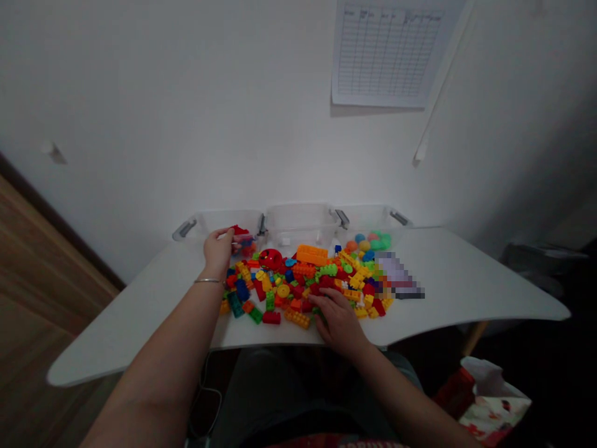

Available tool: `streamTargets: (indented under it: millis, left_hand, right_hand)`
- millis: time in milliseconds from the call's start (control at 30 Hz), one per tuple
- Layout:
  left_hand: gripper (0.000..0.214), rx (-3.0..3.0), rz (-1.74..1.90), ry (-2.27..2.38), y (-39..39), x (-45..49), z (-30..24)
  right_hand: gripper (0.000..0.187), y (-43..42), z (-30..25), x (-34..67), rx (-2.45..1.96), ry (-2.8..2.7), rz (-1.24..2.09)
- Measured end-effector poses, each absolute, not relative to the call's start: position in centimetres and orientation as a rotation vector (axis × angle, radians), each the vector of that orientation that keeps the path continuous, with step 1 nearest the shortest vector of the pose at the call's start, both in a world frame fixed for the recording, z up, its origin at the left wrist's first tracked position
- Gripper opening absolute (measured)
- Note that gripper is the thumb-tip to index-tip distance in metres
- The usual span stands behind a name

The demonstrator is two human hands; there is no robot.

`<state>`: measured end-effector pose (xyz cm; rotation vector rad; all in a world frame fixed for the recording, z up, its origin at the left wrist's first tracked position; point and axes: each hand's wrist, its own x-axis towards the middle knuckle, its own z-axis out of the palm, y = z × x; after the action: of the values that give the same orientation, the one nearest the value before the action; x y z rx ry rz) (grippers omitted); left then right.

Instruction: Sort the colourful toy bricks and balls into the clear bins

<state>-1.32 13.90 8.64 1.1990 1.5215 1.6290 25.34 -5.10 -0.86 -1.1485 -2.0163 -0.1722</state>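
My left hand (218,250) is at the near edge of the left clear bin (212,219), its fingers closed on a red toy piece (239,230) whose exact shape I cannot make out. Some red and blue pieces show through that bin's front wall. In the middle of the table lies a wide heap of toy building blocks (303,271) in red, yellow, orange, green and blue. My right hand (339,318) rests on the heap's near side, fingers apart and touching red blocks. A red rounded piece with a face-like pattern (270,259) and a large orange block (312,254) sit on the far side.
Two more clear bins stand along the wall: a middle bin (302,214) and a right bin (368,214) with coloured round pieces and a green piece. A blurred-out flat object (398,277) lies right of the heap. The white table (476,286) has a curved front edge.
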Motion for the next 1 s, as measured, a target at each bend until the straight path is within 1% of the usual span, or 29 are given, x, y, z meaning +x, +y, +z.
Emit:
streamTargets:
  millis: [100,400,567,700,800,900,1000]
  left_hand:
    - [0.025,1.259,1.56,1.583,13.9,-1.5,8.4]
    - [0.035,1.554,1.267,1.85,13.9,-2.4,7.6]
    - [0.044,1.704,1.12,1.986,12.6,-2.2,8.2]
    - [0.057,1.915,0.9,2.197,10.2,-0.2,9.5]
    - [0.062,2.117,0.972,2.043,7.9,2.6,10.0]
    - [0.047,2.422,0.879,1.699,5.2,5.7,9.7]
    - [0.036,2.654,0.68,1.444,2.6,8.2,8.5]
  right_hand:
    - [0.043,-5.1,-1.0,25.3,-1.151,-2.015,-0.169]
    - [0.042,-5.0,-1.0,25.3,-1.133,-2.022,-0.168]
    - [0.042,-5.1,-0.9,25.3,-1.132,-2.026,-0.166]
    - [0.041,-5.0,-1.0,25.3,-1.133,-2.022,-0.164]
    - [0.043,-5.0,-1.0,25.3,-1.138,-2.01,-0.16]
    - [0.045,-5.0,-1.2,25.4,-1.159,-1.951,-0.154]
    - [0.034,-5.0,-1.4,25.4,-1.14,-1.907,-0.187]
